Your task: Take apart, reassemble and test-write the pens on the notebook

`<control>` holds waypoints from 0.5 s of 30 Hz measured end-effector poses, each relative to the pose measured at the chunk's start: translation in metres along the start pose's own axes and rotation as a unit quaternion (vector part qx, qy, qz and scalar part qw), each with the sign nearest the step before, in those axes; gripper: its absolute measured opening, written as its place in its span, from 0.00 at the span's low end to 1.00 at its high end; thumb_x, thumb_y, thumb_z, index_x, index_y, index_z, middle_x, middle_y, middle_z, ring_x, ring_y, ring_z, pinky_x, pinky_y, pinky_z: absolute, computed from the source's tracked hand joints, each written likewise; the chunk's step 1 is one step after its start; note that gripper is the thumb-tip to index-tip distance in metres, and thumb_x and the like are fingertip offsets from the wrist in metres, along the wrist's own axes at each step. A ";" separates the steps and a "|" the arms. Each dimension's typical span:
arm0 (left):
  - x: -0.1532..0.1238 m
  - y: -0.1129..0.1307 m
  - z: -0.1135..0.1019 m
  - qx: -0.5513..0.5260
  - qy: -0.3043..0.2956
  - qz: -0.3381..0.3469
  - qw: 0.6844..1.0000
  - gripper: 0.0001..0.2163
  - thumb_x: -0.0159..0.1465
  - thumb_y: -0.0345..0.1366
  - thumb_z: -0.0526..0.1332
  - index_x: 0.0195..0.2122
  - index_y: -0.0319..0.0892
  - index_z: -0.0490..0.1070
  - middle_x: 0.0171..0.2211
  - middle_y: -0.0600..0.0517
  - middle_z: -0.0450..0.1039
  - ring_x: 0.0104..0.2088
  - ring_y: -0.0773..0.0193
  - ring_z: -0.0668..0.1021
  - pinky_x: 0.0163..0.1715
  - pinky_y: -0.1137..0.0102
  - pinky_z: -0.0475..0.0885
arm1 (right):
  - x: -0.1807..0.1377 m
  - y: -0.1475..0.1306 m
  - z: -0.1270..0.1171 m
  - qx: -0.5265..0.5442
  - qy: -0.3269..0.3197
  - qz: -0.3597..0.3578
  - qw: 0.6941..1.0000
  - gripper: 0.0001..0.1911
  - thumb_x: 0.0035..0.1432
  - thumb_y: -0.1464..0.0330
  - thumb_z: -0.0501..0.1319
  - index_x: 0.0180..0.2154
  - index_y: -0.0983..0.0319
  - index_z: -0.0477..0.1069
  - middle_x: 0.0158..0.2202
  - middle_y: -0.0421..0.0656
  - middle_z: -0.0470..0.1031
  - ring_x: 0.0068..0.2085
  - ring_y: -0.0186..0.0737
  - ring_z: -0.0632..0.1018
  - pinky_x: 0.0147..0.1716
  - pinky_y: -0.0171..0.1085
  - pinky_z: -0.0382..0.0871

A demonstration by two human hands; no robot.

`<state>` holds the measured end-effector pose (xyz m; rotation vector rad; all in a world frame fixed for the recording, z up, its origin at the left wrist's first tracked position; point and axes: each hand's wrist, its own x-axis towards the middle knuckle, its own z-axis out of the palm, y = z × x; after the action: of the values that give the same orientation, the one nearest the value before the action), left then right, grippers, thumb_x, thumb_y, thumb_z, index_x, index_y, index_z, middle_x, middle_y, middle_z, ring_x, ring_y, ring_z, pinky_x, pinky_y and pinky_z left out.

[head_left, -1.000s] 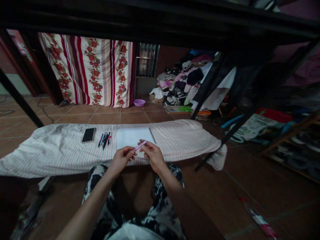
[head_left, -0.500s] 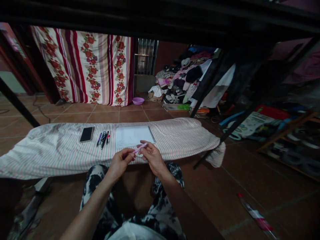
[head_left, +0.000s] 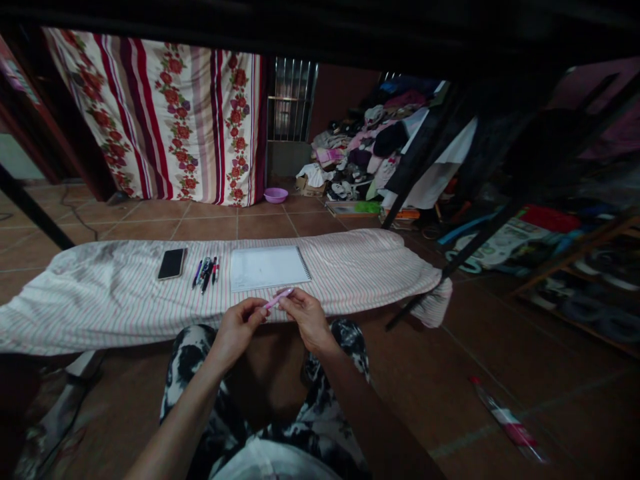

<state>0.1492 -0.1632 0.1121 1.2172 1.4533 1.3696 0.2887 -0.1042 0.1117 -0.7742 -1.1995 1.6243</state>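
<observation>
On the near side of the spiral notebook (head_left: 270, 268), in the head view, the person's two bare hands hold a single pink pen (head_left: 278, 299). The left hand (head_left: 237, 330) grips the pen's left end, thumb and fingers closed narrowly on it. The right hand (head_left: 307, 320) pinches the pen near its right end in a similarly narrow grip. The pen sits at a slant, its right end nearer the notebook. Whether a cap is fitted cannot be determined.

The notebook lies flat, white page up, wire binding along its right edge; any marks on the page are too faint to read. Beneath it is a striped cloth (head_left: 360, 273), which extends well past it on both sides. Just left of the notebook lies a small group of pens (head_left: 207, 275), dark, purple and red among them. Farther left of the notebook, past these pens, lies a dark-screened smartphone (head_left: 171, 264).

Beyond the notebook, a purple basin (head_left: 275, 195) rests on the tiled floor, near a floral striped curtain (head_left: 203, 133). Beyond and right of the notebook is a heap of clothes (head_left: 370, 143). Right of the notebook and nearer the viewer, a red-capped plastic bottle (head_left: 510, 417) lies on its side on the floor.
</observation>
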 end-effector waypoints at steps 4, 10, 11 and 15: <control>0.000 -0.002 0.000 0.006 -0.002 0.004 1.000 0.11 0.53 0.41 0.61 0.34 0.39 0.73 0.26 0.52 0.73 0.29 0.65 0.73 0.32 0.70 0.67 | 0.000 0.004 0.000 0.013 -0.002 -0.010 1.000 0.11 0.43 0.63 0.68 0.29 0.61 0.72 0.25 0.38 0.70 0.26 0.30 0.67 0.22 0.30 0.55; -0.001 0.000 0.000 -0.017 0.011 -0.020 1.000 0.12 0.52 0.41 0.62 0.33 0.39 0.73 0.24 0.52 0.72 0.27 0.65 0.73 0.31 0.71 0.67 | -0.001 0.002 -0.002 0.024 -0.039 0.013 0.999 0.17 0.44 0.63 0.67 0.39 0.59 0.73 0.39 0.43 0.75 0.30 0.33 0.70 0.20 0.30 0.53; -0.001 0.000 0.001 -0.019 0.010 -0.023 1.000 0.12 0.52 0.41 0.62 0.34 0.39 0.73 0.24 0.52 0.72 0.27 0.65 0.73 0.31 0.71 0.67 | -0.001 0.002 -0.002 0.019 -0.042 0.014 0.999 0.16 0.44 0.63 0.67 0.38 0.60 0.74 0.38 0.44 0.75 0.30 0.33 0.70 0.20 0.30 0.54; -0.002 0.000 0.001 -0.019 0.007 -0.024 1.000 0.12 0.52 0.42 0.62 0.34 0.39 0.73 0.25 0.52 0.73 0.27 0.65 0.73 0.30 0.71 0.67 | -0.001 0.002 -0.004 0.005 -0.039 0.007 0.999 0.14 0.44 0.63 0.67 0.36 0.60 0.75 0.34 0.42 0.75 0.29 0.33 0.69 0.22 0.31 0.56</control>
<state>0.1511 -0.1648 0.1117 1.1433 1.4517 1.3691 0.2914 -0.1037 0.1085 -0.7209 -1.2426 1.6837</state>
